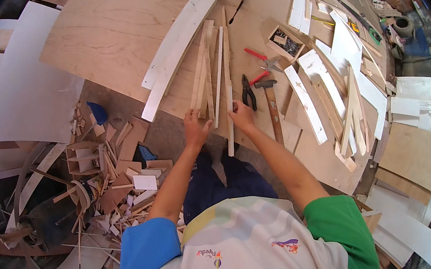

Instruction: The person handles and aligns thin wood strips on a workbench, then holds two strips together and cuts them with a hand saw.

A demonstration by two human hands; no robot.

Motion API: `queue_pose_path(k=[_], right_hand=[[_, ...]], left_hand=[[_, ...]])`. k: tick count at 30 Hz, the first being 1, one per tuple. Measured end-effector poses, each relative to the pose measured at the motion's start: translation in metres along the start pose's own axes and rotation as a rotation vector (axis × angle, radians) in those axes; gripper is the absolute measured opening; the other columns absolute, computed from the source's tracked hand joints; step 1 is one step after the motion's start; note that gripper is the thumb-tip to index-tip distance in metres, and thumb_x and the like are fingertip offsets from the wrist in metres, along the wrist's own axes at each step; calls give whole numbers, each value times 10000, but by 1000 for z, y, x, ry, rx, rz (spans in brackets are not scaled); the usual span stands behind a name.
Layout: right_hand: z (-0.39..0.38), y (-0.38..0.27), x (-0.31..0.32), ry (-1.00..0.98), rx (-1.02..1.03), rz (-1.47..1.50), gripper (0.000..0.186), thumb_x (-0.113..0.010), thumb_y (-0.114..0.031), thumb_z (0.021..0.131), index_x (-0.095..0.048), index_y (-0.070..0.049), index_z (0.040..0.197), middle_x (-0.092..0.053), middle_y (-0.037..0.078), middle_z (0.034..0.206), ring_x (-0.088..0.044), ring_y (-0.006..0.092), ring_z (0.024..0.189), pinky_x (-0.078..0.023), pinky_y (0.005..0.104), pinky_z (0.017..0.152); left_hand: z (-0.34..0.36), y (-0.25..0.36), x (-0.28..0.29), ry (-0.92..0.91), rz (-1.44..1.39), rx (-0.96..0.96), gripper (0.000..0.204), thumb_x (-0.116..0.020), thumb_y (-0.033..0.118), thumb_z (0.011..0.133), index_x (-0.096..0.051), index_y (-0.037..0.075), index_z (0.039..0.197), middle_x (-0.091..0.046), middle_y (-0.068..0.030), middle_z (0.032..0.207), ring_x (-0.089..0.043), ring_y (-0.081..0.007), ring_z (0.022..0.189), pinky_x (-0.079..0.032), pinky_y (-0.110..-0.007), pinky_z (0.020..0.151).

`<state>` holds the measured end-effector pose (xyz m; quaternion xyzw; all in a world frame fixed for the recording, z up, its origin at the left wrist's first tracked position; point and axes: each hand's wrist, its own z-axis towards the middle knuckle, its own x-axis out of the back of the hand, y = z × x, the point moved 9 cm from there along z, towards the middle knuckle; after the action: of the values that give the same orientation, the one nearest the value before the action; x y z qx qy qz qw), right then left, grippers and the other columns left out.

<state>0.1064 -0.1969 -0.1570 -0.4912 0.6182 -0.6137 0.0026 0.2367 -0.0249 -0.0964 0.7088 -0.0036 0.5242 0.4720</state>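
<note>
We grasp 1 strip in our right hand, its lower end past the table edge. Our left hand touches more strips; we cannot tell if it grips. All lie left of the hammer.

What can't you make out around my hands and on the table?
All in the head view:
- Left hand: the back of the hand hides whether it grips the wood strips or only touches them.
- Right hand: its own curled fingers hide its hold on the nearest strip.
- Small box: its dark contents are too small to identify.
- Curved white board: the top edge cuts off its far end.
</note>
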Motion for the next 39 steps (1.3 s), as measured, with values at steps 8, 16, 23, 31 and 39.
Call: queue_pose_path(k=[8, 16, 23, 31, 39], right_hand=[[1, 7, -2, -131, -58, -149, 636, -801, -263, 729, -542, -56, 1272, -700, 193, 915, -681, 349, 890, -531, 431, 787], [-7, -5, -11, -124, -118, -163, 680, -780, -204, 730, -475, -54, 1319, -672, 239, 1032, -639, 414, 991, -514, 468, 859], [-4, -4, -17, -16, -30, -82, 647, -785, -231, 733, -519, -36, 1289, -686, 209, 917, -664, 375, 880, -523, 448, 780], [-18, -18, 25, 92, -135, 97, 489, -717, -196, 794, -572, -41, 1234, -686, 178, 833, -677, 337, 816, -527, 415, 735], [-115, 28, 134, 518, -243, 362, 276, -524, -15, 909, -609, -30, 1170, -688, 113, 818, -678, 164, 707, -556, 296, 643]], left_hand=[[12, 19, -26, -89, 112, -1, 662, -796, 298, 745, -535, 24, 1288, -430, -245, 1387, -409, -411, 1292, -359, -474, 1063], [26, 12, -29, -46, 115, 27, 674, -792, 301, 745, -524, 22, 1297, -429, -248, 1398, -388, -412, 1308, -333, -487, 1075], [36, 13, -32, -150, 178, -107, 626, -767, 293, 776, -539, 16, 1289, -430, -266, 1387, -400, -427, 1289, -335, -484, 1074], [37, 74, -36, -260, -94, -308, 513, -716, 235, 838, -547, 8, 1266, -470, -248, 1342, -425, -413, 1263, -353, -480, 1046], [-22, 188, -96, -560, -461, -487, 334, -668, 173, 884, -605, 19, 1173, -619, -179, 1129, -573, -340, 1102, -438, -403, 949]])
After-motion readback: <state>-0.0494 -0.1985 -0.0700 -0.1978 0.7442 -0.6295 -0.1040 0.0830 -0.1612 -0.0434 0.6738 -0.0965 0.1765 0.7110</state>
